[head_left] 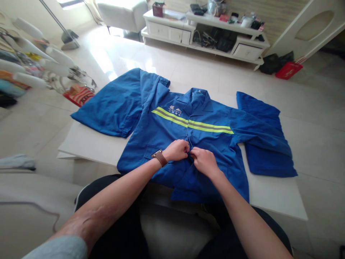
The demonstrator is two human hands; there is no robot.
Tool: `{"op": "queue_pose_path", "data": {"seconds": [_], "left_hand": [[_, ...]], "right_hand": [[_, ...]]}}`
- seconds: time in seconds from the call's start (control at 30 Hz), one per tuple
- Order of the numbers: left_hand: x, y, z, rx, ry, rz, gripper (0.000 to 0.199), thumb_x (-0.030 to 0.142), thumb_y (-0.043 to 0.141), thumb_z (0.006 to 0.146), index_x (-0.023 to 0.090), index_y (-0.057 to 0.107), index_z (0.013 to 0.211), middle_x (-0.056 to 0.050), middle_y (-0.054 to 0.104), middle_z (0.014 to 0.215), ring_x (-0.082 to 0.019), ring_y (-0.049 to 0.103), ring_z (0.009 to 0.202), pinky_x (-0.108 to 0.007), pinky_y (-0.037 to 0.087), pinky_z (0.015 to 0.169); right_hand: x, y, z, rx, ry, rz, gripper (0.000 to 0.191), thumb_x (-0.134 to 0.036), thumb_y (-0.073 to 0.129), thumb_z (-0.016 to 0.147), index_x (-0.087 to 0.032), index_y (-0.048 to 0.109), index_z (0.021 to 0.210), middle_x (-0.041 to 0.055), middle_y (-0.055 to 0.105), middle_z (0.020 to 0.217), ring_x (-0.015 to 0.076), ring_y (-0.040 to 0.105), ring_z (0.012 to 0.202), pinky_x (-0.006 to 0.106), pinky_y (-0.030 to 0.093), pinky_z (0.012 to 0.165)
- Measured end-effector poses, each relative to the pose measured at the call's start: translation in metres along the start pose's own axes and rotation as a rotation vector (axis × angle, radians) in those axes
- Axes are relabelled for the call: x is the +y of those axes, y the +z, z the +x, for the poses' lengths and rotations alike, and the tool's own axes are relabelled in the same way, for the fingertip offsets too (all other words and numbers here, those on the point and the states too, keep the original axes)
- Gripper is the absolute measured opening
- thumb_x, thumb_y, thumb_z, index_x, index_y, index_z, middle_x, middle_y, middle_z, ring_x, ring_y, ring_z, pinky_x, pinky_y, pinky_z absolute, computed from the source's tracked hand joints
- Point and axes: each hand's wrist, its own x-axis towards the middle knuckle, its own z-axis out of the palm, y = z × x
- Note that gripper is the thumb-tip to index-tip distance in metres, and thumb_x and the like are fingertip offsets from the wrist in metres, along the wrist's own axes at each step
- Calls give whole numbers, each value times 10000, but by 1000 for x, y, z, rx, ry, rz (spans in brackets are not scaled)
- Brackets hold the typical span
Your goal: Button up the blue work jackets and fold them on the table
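A blue work jacket (172, 144) lies spread face up, its collar pointing away from me and a yellow-and-grey reflective stripe (210, 126) across the chest. At the front opening, below the stripe, my left hand (178, 149) pinches the jacket's edge. Close beside it, my right hand (203, 160) also grips the opening with closed fingers. My fingertips cover whatever small fastening may be there. A watch with a brown strap (161, 157) is on my left wrist. The lower front hem hangs over the near table edge.
The jacket rests on a low white table (88, 142). Folded blue cloth (113, 104) lies at the left, and more blue cloth (266, 154) at the right. Beyond stand a white TV cabinet (168, 34), a pale armchair (122, 16) and a red bag (289, 70).
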Motion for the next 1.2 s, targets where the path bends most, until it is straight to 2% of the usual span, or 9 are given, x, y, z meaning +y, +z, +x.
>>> {"op": "queue_pose_path", "data": {"seconds": [0.27, 0.47, 0.6, 0.73, 0.83, 0.93, 1.03, 1.1, 1.2], "left_hand": [[0, 4, 2, 23, -8, -37, 176, 114, 618, 671, 175, 745, 777, -22, 734, 783, -157, 644, 724, -248, 471, 683], [1, 1, 2, 19, 44, -24, 175, 116, 614, 660, 174, 741, 765, -20, 725, 770, -156, 636, 709, -246, 448, 639], [3, -2, 0, 7, 40, 4, 195, 115, 616, 674, 183, 759, 788, -25, 742, 804, -166, 658, 743, -247, 465, 660], [6, -2, -7, -93, 58, 53, 273, 65, 581, 679, 217, 786, 777, -13, 773, 841, -173, 691, 787, -245, 496, 711], [9, -4, -14, -120, 62, 112, 316, 89, 602, 704, 246, 815, 877, -18, 784, 878, -185, 709, 816, -249, 508, 724], [10, -4, -16, -163, 34, 137, 252, 200, 664, 751, 256, 817, 943, -25, 776, 846, -194, 710, 799, -255, 508, 710], [8, -2, -13, -153, 6, 150, 231, 256, 658, 798, 262, 802, 979, -20, 765, 843, -194, 700, 786, -264, 499, 699], [6, 0, -10, -113, -23, 170, 232, 235, 628, 821, 257, 783, 993, -26, 756, 889, -193, 692, 804, -268, 496, 709], [3, 3, -8, -10, -46, 216, 263, 211, 609, 839, 225, 734, 1069, -60, 725, 1042, -204, 675, 925, -276, 505, 767]], "right_hand": [[-12, 8, -1, 61, 112, -14, 248, -269, 503, 980, -224, 747, 988, 88, 746, 1066, 229, 670, 980, 307, 404, 750], [-10, 10, 0, 83, 189, 84, 224, -332, 553, 960, -275, 767, 994, 50, 759, 1095, 233, 681, 980, 301, 432, 747], [-3, 13, 3, 92, 198, 182, 204, -309, 569, 941, -274, 765, 984, 46, 767, 1084, 237, 681, 1008, 294, 448, 793], [19, 6, 10, 287, 294, 287, 238, -294, 510, 935, -217, 725, 869, 91, 761, 982, 239, 672, 904, 301, 445, 777], [39, -6, 13, 382, 348, 465, 203, -336, 557, 870, -208, 670, 760, 56, 700, 743, 211, 613, 721, 292, 425, 700], [48, -13, 11, 344, 300, 634, 192, -337, 593, 777, -220, 576, 626, -12, 556, 571, 163, 499, 592, 276, 366, 608], [46, -13, 8, 271, 217, 707, 207, -328, 573, 735, -220, 509, 570, -34, 477, 540, 140, 443, 579, 267, 327, 577], [42, -12, 5, 154, 148, 704, 209, -326, 563, 728, -209, 516, 561, -36, 480, 545, 135, 448, 596, 261, 328, 586], [37, -11, 2, -117, 32, 653, 218, -310, 570, 727, -193, 534, 546, -41, 488, 539, 122, 448, 596, 251, 317, 578]]}}
